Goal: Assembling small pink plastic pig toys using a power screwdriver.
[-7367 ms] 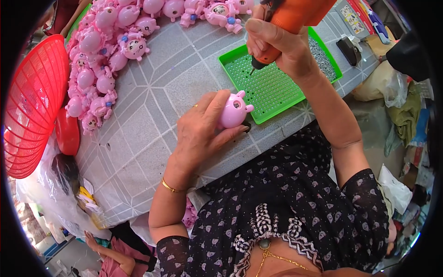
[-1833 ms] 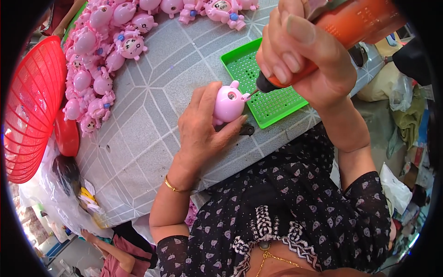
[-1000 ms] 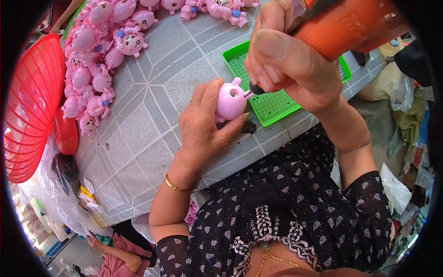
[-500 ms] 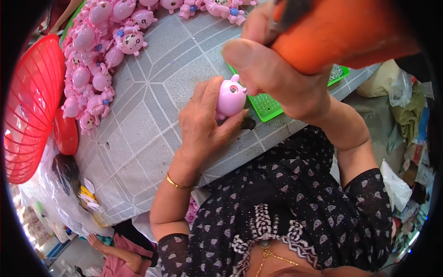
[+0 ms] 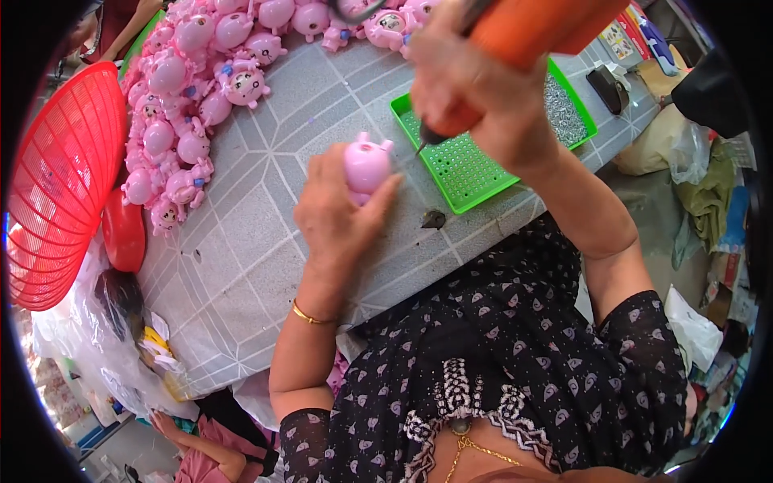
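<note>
My left hand is closed around a round pink plastic toy, keeping it on the table with its small ears pointing away from me and a hole showing near the top. My right hand grips an orange power screwdriver. Its thin bit points down, apart from the toy, over the near-left side of a green tray. In that tray lie a perforated green plate and a heap of small silvery screws.
Many pink toys are piled along the table's far left. A red mesh basket and red dish stand at the left edge. A small dark piece lies near the tray. A dark case sits right. Another person's arm shows lower left.
The screwdriver has drawn back from the toy to above the tray, uncovering more of the tray. My left hand has shifted slightly left, and the toy has turned in it.
</note>
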Demonstrator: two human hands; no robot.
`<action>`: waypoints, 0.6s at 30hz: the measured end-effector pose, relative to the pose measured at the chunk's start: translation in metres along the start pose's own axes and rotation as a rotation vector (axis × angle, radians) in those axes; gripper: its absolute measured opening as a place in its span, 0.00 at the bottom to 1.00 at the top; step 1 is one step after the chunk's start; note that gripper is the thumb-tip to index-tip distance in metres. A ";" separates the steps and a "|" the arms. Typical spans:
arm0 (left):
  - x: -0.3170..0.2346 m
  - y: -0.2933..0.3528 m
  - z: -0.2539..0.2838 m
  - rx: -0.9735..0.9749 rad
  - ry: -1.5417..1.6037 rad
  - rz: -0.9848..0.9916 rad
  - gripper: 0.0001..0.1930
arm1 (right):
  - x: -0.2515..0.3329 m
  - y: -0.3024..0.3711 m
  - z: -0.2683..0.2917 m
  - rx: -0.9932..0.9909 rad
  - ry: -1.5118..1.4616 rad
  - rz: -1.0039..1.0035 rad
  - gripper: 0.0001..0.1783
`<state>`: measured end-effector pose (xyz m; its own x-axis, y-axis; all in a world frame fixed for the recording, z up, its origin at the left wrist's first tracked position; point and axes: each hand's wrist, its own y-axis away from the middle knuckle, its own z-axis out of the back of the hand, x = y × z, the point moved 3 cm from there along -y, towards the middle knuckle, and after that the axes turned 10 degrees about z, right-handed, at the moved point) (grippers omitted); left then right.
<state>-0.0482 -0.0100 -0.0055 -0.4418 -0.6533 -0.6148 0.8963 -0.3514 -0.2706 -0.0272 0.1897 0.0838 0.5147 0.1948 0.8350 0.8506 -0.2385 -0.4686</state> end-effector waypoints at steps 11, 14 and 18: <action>0.026 0.006 0.030 0.054 0.130 0.295 0.18 | -0.021 -0.001 0.039 -0.186 0.233 0.178 0.12; 0.009 -0.005 0.038 -0.117 0.082 -0.133 0.21 | -0.024 0.000 0.038 -0.159 0.247 0.217 0.12; 0.010 -0.006 0.036 0.163 0.191 -0.228 0.22 | -0.026 -0.001 0.037 -0.147 0.225 0.260 0.11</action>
<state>-0.0593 -0.0384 0.0164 -0.6012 -0.4132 -0.6840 0.7501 -0.5869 -0.3048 -0.0373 0.2198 0.0513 0.6609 -0.1007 0.7437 0.6617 -0.3893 -0.6408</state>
